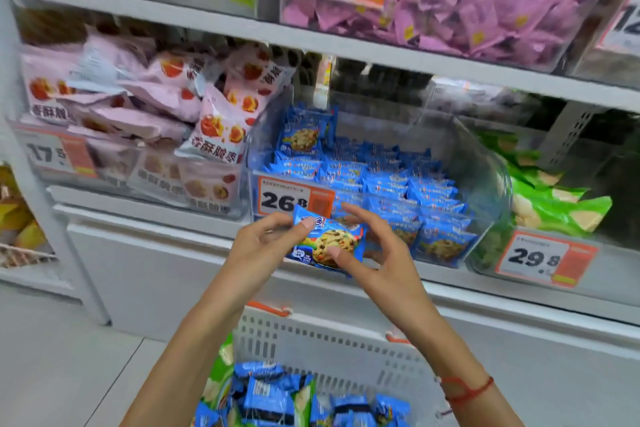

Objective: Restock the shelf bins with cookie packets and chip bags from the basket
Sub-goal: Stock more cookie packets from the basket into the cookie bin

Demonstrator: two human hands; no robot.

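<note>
Right now both hands are raised in front of the shelf, sharing one blue cookie packet [327, 242]: the left hand [265, 243] pinches its upper left corner, the right hand [375, 253] grips its right edge, thumb across the front. The packet hangs just before the clear plastic bin [485, 163] of matching blue packets. Below, the white slotted basket [332, 343] is cut off by the frame's edge; the green bags [554, 204] to the right are blurred.

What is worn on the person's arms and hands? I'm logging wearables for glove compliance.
Both forearms are bare, with no sleeves in view, and the left hand and right hand wear no gloves. A thin red string bracelet circles the right wrist.
</note>
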